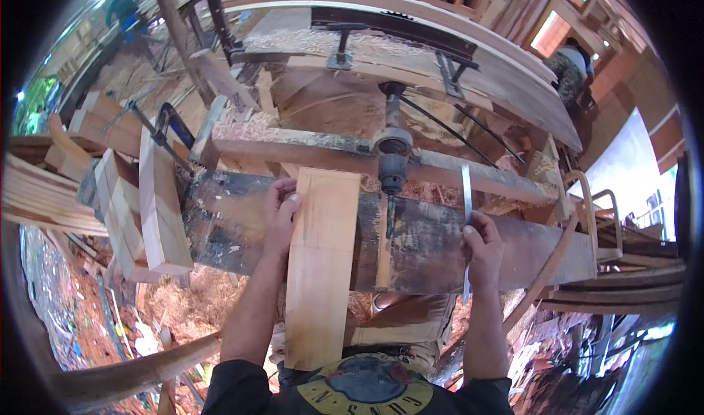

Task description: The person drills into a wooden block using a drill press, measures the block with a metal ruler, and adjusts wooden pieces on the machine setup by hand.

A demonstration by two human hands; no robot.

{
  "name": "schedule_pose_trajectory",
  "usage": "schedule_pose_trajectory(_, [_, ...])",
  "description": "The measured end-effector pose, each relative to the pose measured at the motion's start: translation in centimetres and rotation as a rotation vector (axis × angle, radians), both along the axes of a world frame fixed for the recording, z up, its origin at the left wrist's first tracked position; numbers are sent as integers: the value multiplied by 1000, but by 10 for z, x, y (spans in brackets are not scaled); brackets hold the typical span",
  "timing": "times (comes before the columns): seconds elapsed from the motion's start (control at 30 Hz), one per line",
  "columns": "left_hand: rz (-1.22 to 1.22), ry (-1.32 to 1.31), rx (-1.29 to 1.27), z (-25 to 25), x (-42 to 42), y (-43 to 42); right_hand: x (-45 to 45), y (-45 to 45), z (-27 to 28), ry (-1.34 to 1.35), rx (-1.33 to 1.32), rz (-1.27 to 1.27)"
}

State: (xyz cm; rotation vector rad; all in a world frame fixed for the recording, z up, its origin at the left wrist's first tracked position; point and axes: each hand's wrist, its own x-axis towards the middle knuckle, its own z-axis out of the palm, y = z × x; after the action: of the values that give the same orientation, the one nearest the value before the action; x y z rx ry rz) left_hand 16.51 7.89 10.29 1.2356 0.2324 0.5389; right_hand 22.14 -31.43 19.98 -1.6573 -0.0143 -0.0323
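My left hand (284,204) is closed on the left edge of a pale wooden board (323,261). The board lies across a dark, worn plank bench (433,232), and its near end reaches my shirt. Upright between the thumb and fingers of my right hand (484,245) is a thin straight metal strip (467,188), which looks like a ruler; its markings cannot be read. Between my hands, a drill chuck (393,171) points down at the bench with its bit (390,213). A narrow light wood strip (383,265) lies beneath the bit.
Thick wooden blocks (163,210) stand at the left end of the bench, near a clamp (165,133). A shavings-covered beam (293,145) runs behind it. A long saw table (381,48) stands further back. Two people (570,70) are in the background, one on each side.
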Motion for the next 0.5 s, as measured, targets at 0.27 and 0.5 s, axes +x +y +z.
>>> schedule_pose_trajectory(0.27, [-44,-49,-45,-16,2,11,-22,-91,-90,137,-71,-233])
schedule_pose_trajectory(0.5, [106,251,438,29,-44,-2,-22,-90,-102,2,-86,-277])
